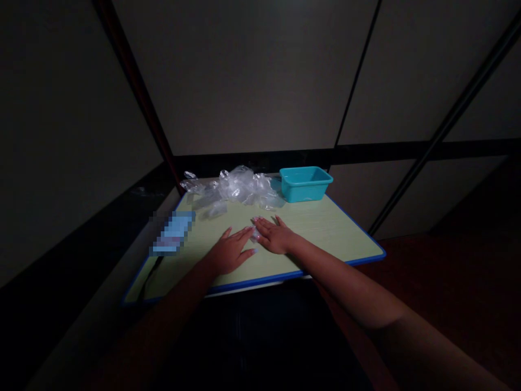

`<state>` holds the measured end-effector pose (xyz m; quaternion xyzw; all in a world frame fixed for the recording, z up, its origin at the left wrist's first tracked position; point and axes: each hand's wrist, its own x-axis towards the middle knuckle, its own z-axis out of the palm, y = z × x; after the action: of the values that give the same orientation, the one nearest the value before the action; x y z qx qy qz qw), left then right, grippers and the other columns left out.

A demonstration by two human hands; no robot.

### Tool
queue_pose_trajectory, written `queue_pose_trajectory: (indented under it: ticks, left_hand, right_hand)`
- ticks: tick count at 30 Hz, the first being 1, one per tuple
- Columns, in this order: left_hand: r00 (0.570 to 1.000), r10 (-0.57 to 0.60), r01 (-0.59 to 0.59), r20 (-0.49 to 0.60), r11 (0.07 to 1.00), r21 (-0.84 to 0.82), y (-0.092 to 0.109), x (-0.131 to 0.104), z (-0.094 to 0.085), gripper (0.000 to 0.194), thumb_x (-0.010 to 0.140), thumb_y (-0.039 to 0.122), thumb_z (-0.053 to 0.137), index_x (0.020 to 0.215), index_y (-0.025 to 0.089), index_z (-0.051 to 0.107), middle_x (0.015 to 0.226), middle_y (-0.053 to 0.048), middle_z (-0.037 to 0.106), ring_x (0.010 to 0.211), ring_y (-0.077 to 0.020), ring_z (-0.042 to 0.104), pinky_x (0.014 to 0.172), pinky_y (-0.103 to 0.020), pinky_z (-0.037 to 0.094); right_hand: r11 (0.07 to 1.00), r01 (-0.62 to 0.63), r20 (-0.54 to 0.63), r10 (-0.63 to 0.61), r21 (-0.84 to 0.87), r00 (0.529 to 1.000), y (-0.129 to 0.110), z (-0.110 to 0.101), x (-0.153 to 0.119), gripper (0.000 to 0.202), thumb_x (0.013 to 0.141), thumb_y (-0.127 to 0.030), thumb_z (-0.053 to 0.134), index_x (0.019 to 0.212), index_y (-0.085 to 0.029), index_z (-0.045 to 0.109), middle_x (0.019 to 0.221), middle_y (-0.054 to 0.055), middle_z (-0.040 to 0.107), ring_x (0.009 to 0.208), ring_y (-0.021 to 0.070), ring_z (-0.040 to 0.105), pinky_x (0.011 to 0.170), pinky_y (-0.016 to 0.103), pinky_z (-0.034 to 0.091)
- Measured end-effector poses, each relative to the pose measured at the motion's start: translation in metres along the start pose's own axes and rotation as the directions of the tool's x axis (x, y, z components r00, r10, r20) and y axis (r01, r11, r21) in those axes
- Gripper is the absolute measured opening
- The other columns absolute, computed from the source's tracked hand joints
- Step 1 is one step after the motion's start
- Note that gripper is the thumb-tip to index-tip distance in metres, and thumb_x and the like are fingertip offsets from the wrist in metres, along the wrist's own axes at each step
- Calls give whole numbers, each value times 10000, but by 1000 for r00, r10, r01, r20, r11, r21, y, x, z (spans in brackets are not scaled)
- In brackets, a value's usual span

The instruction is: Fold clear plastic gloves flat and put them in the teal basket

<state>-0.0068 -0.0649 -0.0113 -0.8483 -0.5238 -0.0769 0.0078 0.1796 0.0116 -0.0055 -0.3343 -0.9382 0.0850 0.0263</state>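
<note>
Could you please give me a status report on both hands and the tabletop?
Left hand, right hand: both open, palm down. Small clear plastic piece between them on the tabletop. Clear plastic heap and turquoise bin farther back.

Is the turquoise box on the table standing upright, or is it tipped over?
Upright: the turquoise box rests bottom down on the table, its opening facing up.

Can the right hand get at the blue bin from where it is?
Likely yes: bare tabletop lies between the right hand and the bin. The crumpled plastic sits beside the bin, off that path.
</note>
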Motion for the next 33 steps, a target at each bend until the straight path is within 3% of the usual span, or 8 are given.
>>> queue_pose_trajectory:
  ticks: [9,13,22,33]
  left_hand:
    - [1000,18,-19,14,999,29,0,-2,-1,507,929,458,288,1366,218,377,1483,-77,277,1354,-194,277,1095,-509,153]
    - [1000,2,-2,15,999,36,-1,-2,0,518,926,466,297,1388,237,340,1461,-69,327,1350,-189,287,1106,-502,110]
    - [997,25,-29,76,998,60,-1,2,-2,554,929,448,271,1392,150,335,1472,-105,294,1378,-190,207,1107,-476,150]
    - [998,30,-32,58,999,36,-3,1,0,530,928,449,276,1372,175,372,1454,-110,335,1361,-205,260,1100,-521,141]
  right_hand:
    - [1000,-3,4,3,6,1000,-4,-5,-3,647,924,-522,127,1464,-167,156,1511,72,151,1394,219,103,1091,543,-2]
    - [1000,-7,-1,7,3,1000,-5,-4,-2,648,921,-533,135,1462,-180,168,1511,68,156,1393,227,106,1092,544,3]
    - [1000,-12,42,13,-13,999,-6,-6,0,691,905,-561,176,1460,-149,173,1510,89,149,1392,229,111,1095,534,13]
    - [999,3,-52,0,46,999,0,0,-1,641,915,-550,133,1460,-216,188,1502,59,200,1385,219,152,1095,519,33]
